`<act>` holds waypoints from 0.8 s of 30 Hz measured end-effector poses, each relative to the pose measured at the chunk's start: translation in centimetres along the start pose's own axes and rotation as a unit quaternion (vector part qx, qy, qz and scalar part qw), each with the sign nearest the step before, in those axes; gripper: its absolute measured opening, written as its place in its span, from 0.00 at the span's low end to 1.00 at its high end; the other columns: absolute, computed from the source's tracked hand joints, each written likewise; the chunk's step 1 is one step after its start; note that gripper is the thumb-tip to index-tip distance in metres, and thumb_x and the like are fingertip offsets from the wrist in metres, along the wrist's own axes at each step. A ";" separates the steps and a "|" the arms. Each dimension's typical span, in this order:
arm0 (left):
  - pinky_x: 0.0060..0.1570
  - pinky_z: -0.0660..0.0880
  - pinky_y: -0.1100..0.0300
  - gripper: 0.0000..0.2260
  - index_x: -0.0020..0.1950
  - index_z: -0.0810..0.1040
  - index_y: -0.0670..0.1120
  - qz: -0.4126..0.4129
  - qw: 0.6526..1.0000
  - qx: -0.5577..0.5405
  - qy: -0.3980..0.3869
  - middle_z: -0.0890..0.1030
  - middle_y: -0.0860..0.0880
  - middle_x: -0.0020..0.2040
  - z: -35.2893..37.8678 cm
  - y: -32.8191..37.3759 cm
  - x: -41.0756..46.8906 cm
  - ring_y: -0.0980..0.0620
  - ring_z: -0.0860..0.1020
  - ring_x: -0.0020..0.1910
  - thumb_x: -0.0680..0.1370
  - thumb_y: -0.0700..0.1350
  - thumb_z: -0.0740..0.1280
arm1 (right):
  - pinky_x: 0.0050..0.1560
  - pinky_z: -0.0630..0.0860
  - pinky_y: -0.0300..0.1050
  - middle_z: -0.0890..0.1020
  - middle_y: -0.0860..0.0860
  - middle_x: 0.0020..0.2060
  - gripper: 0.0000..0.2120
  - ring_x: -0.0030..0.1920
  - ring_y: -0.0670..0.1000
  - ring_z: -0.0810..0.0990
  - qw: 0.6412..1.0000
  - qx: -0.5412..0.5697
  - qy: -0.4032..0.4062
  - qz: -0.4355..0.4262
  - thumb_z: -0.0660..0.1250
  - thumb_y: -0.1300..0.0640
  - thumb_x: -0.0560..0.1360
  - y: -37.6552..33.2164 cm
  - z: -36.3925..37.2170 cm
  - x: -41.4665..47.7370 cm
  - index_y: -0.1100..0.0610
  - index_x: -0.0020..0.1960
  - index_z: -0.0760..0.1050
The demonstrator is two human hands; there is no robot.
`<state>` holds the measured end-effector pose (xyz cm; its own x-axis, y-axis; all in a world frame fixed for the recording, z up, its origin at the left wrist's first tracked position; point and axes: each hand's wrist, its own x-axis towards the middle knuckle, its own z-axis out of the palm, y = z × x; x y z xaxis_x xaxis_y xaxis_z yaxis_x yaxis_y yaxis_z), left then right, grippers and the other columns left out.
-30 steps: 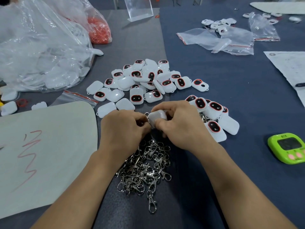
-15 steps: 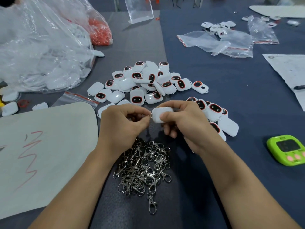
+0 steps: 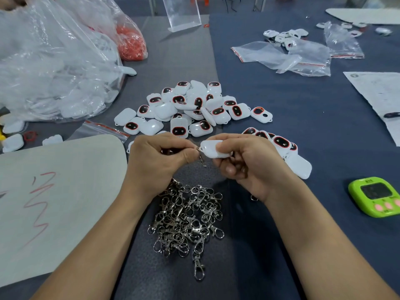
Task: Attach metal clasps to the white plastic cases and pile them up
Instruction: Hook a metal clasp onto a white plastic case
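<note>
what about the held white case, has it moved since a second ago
yes, slightly: the white case in the right hand has shifted right and up, away from the clasp pile

left hand (image 3: 160, 156) pinches clasp (image 3: 200, 153) | right hand (image 3: 249, 161) grips white case (image 3: 213, 149) | touching

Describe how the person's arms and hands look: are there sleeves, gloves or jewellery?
Both hands are bare: the left hand and the right hand wear no gloves, and no rings show. The left forearm and the right forearm are bare too, with no sleeve, watch or wristband in view. The nails that show look short and unpainted.
</note>
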<state>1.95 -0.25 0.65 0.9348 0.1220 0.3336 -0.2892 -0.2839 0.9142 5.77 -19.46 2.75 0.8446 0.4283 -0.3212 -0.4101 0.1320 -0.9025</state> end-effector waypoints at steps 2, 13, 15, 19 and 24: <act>0.39 0.75 0.58 0.10 0.41 0.88 0.56 -0.016 1.000 0.014 -0.001 0.85 0.52 0.39 0.2 0.1 -0.2 0.53 0.80 0.37 0.67 0.41 0.81 | 0.20 0.58 0.35 0.78 0.58 0.29 0.13 0.21 0.47 0.68 1.000 -0.005 0.011 -0.004 0.65 0.67 0.74 0.0 -0.1 0.0 0.57 0.40 0.87; 0.36 0.67 0.71 0.06 0.41 0.88 0.51 0.023 0.973 0.211 -0.090 0.81 0.59 0.35 -0.5 0.4 -0.6 0.61 0.77 0.34 0.68 0.41 0.80 | 0.20 0.60 0.33 0.79 0.64 0.33 0.09 0.19 0.49 0.67 0.993 -0.076 0.069 -0.056 0.65 0.71 0.73 1.2 1.4 0.1 0.62 0.41 0.82; 0.34 0.68 0.70 0.06 0.38 0.87 0.55 0.016 0.981 0.185 -0.052 0.82 0.57 0.35 -0.5 0.3 -0.6 0.60 0.76 0.32 0.67 0.44 0.80 | 0.21 0.60 0.33 0.79 0.61 0.31 0.10 0.19 0.48 0.68 0.995 -0.058 0.069 -0.048 0.65 0.69 0.74 1.1 1.4 0.1 0.60 0.41 0.83; 0.42 0.78 0.60 0.04 0.41 0.88 0.55 -0.066 0.997 0.025 -0.007 0.86 0.53 0.39 0.2 0.4 -0.3 0.55 0.82 0.38 0.67 0.47 0.77 | 0.21 0.60 0.35 0.81 0.58 0.30 0.10 0.21 0.47 0.69 0.998 0.040 0.050 -0.010 0.63 0.68 0.76 0.6 1.2 0.1 0.62 0.49 0.83; 0.42 0.77 0.64 0.05 0.42 0.88 0.55 -0.098 0.992 -0.065 -0.044 0.87 0.51 0.39 0.9 0.6 -0.3 0.58 0.82 0.39 0.69 0.45 0.76 | 0.20 0.61 0.36 0.79 0.58 0.30 0.10 0.22 0.47 0.69 0.995 0.086 0.043 0.000 0.62 0.68 0.76 0.6 1.2 0.2 0.61 0.49 0.82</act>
<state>1.66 -1.31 0.84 0.9884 0.0780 0.1306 -0.1191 -0.1378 0.9833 5.25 -18.27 2.47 0.8682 0.3505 -0.3512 -0.4565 0.2870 -0.8421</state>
